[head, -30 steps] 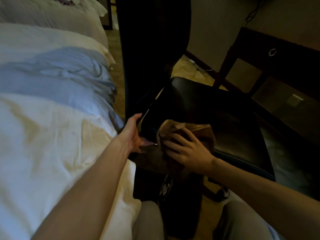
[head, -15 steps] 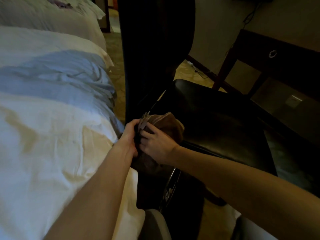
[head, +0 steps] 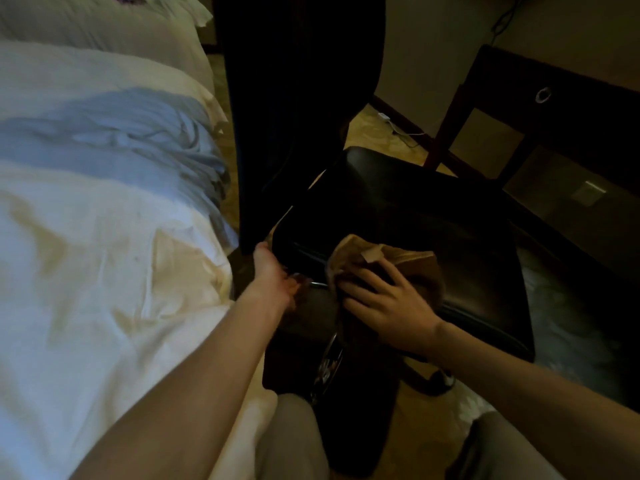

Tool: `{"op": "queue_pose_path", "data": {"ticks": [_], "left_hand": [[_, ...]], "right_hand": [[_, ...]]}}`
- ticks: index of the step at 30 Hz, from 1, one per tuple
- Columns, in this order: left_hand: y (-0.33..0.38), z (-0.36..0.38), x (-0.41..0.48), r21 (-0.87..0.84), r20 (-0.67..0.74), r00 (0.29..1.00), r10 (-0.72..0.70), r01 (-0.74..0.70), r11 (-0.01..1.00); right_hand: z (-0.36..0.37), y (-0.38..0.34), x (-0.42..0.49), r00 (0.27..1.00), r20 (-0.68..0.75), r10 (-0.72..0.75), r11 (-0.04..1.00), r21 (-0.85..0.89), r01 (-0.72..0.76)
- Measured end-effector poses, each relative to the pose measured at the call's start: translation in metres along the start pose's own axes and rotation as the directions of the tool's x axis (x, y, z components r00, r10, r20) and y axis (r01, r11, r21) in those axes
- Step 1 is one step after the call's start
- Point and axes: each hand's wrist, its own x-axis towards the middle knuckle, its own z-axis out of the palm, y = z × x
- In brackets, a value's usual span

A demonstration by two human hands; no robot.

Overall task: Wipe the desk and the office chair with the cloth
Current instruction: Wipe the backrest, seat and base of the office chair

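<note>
A black leather office chair [head: 450,216] fills the centre, its tall backrest rising at the top middle. A brown cloth [head: 408,261] lies bunched on the near left part of the seat. My right hand [head: 384,303] presses flat on the cloth, fingers spread and pointing left. My left hand [head: 273,275] grips the chair's near left armrest, with the fingertips hidden behind the edge. The dark wooden desk [head: 581,112] stands at the upper right, with a ring pull on its drawer.
A bed with white and pale blue bedding [head: 97,220] runs close along the chair's left side. A white cable and plug [head: 398,126] lie on the patterned carpet by the wall. My knees in grey trousers [head: 294,441] are at the bottom.
My right hand has slid the cloth back to the right, from the armrest corner onto the seat. My left hand has stayed on the armrest.
</note>
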Motion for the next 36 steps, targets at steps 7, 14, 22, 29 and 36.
{"op": "queue_pose_path", "data": {"ticks": [7,14,22,29,36], "left_hand": [[-0.002,0.004,0.014,-0.003,0.129,0.991,-0.043,0.044,0.999],[0.004,-0.005,0.018,0.099,0.081,0.995,-0.062,0.053,0.994],[-0.039,0.006,0.011,0.222,0.015,0.994,0.11,-0.111,0.969],[-0.058,0.023,0.005,0.14,0.071,0.996,0.046,-0.056,0.989],[-0.034,0.025,0.018,0.19,-0.001,0.996,0.09,-0.088,0.978]], "right_hand": [[0.015,-0.026,0.055,0.993,0.087,0.076,0.996,0.039,-0.079],[0.014,0.018,-0.101,0.988,0.124,-0.094,0.99,-0.09,0.105],[-0.003,0.03,-0.13,1.0,0.013,0.019,1.0,-0.001,-0.019],[0.004,0.001,-0.001,0.987,-0.056,0.151,0.983,0.116,-0.144],[0.016,0.026,-0.085,0.994,0.012,0.111,0.991,0.069,-0.111]]}}
